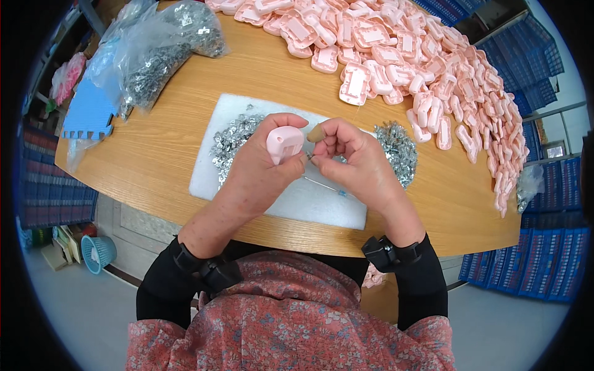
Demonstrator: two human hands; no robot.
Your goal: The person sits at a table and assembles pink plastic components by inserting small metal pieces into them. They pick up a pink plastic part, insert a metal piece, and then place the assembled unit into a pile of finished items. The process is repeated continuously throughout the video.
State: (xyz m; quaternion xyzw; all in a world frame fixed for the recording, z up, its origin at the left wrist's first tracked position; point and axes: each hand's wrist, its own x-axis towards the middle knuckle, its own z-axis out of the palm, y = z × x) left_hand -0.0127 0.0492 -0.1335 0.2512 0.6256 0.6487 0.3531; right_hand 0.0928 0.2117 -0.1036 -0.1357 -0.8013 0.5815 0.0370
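My left hand [257,166] grips a pale pink plastic casing [283,143] over the white foam pad [288,207], its fingers curled around the piece. Close against it, my right hand [359,157] is pinched, thumb and fingertips together on a tiny metal-looking piece [309,157] too small to make out well. A tan finger cot [317,133] covers one right fingertip. Below the hands, a thin metal rod with a blue end [341,192] slants over the pad. Small silvery metal parts [228,141] lie heaped on the pad's left side, partly hidden by my left hand.
Another heap of small metal parts [401,154] sits right of my right hand. Many pink casings [396,59] cover the table's far right. Clear plastic bags of metal parts [158,68] and a blue foam mat [90,114] occupy the far left. Blue racks [526,263] stand beyond the table.
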